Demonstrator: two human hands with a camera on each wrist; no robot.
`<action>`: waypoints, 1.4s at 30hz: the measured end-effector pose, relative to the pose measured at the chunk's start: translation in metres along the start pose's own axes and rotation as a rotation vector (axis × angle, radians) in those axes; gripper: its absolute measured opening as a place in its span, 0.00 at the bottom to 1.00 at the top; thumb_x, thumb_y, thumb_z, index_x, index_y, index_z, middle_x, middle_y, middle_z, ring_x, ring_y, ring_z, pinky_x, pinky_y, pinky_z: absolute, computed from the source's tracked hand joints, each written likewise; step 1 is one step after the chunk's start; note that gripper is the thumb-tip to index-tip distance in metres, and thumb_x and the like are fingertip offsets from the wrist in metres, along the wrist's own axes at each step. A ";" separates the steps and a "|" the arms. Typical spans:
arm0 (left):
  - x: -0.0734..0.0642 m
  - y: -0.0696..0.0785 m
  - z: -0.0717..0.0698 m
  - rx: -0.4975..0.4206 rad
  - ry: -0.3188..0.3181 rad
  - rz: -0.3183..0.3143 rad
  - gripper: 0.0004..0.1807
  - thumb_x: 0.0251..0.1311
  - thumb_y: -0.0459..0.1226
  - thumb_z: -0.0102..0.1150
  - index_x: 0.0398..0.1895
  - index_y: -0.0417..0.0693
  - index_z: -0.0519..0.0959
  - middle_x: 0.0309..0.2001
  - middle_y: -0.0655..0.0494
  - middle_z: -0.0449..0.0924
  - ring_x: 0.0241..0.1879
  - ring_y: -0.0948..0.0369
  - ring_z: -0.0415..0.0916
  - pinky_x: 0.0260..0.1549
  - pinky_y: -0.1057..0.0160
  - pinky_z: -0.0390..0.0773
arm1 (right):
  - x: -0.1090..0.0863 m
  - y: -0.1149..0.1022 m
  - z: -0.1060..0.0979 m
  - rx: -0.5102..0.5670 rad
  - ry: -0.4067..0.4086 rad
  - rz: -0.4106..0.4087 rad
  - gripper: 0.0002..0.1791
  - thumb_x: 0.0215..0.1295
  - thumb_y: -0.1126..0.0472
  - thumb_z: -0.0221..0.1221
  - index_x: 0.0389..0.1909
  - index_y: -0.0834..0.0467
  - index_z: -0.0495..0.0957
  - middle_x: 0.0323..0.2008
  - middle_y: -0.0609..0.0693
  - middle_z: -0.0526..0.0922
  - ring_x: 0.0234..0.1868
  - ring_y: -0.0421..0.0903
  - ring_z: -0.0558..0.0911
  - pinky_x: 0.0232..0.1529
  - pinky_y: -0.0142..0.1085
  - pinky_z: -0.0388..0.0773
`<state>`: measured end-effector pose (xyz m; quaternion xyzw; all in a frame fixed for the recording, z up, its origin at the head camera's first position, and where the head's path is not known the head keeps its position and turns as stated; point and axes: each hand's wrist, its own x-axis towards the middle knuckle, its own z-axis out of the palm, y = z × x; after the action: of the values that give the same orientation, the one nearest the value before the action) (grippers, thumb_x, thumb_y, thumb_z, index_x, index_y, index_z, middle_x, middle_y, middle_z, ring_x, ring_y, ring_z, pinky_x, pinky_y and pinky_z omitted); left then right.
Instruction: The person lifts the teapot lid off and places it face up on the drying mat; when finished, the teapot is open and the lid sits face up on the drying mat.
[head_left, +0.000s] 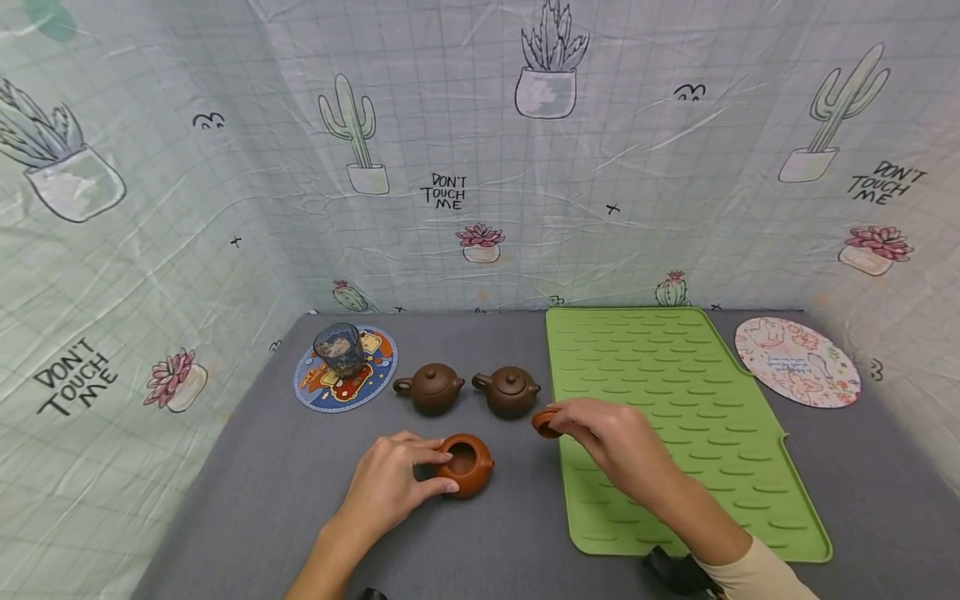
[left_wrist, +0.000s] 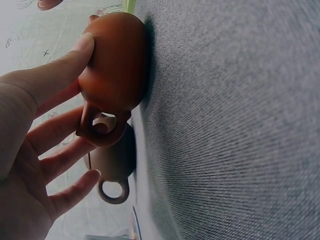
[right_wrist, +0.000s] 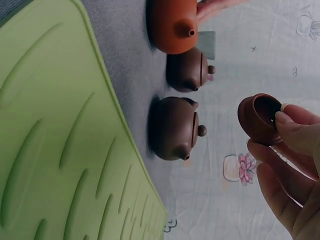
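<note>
An orange-brown clay teapot (head_left: 476, 478) stands uncovered on the grey cloth, its round opening facing up. My left hand (head_left: 392, 477) holds it at the left side between thumb and fingers; the left wrist view shows its loop handle (left_wrist: 120, 134) near the other fingers. Off to the right, my right hand (head_left: 617, 440) pinches a small reddish-brown teapot lid (right_wrist: 256, 119) by its edge, above the table and tilted so its hollow underside shows. Two dark brown teapots, one on the left (head_left: 432, 390) and one on the right (head_left: 510, 393), stand behind with their lids on.
A green ridged mat (head_left: 637, 367) lies on the right, under the right forearm. At the back left, a clear glass (head_left: 341, 350) stands on a round blue patterned mat (head_left: 315, 398). A pink floral oval mat (head_left: 798, 362) lies far right. Printed cloth (head_left: 480, 125) hangs around the table.
</note>
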<state>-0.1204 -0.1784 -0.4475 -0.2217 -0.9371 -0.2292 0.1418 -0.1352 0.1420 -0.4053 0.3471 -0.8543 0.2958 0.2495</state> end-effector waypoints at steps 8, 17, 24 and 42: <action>0.000 0.000 0.000 0.010 0.004 -0.011 0.20 0.36 0.52 0.84 0.35 0.59 0.93 0.44 0.62 0.92 0.43 0.64 0.87 0.44 0.58 0.85 | -0.003 0.003 -0.005 -0.013 -0.014 0.062 0.10 0.59 0.65 0.70 0.38 0.47 0.88 0.44 0.39 0.91 0.43 0.38 0.90 0.45 0.27 0.85; 0.001 0.001 0.001 -0.012 -0.022 -0.042 0.19 0.37 0.51 0.83 0.36 0.59 0.93 0.44 0.61 0.92 0.43 0.63 0.87 0.43 0.59 0.86 | -0.010 0.008 -0.011 -0.048 -0.007 0.121 0.16 0.50 0.68 0.76 0.38 0.48 0.87 0.41 0.42 0.91 0.39 0.39 0.90 0.36 0.32 0.87; 0.001 0.000 -0.001 -0.007 -0.026 -0.048 0.19 0.37 0.51 0.84 0.36 0.60 0.93 0.44 0.62 0.92 0.43 0.64 0.86 0.43 0.58 0.85 | -0.019 0.011 -0.006 -0.056 -0.048 0.120 0.16 0.47 0.67 0.77 0.36 0.47 0.87 0.39 0.42 0.91 0.38 0.38 0.89 0.35 0.32 0.87; 0.002 -0.002 0.000 -0.016 -0.036 -0.038 0.19 0.38 0.51 0.83 0.37 0.60 0.93 0.44 0.61 0.92 0.44 0.63 0.87 0.43 0.59 0.86 | -0.046 0.019 0.001 -0.050 -0.197 0.178 0.18 0.45 0.67 0.78 0.34 0.46 0.86 0.37 0.39 0.91 0.34 0.31 0.87 0.36 0.29 0.85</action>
<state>-0.1233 -0.1789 -0.4474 -0.2089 -0.9418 -0.2353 0.1187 -0.1201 0.1729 -0.4415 0.2910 -0.9091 0.2600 0.1455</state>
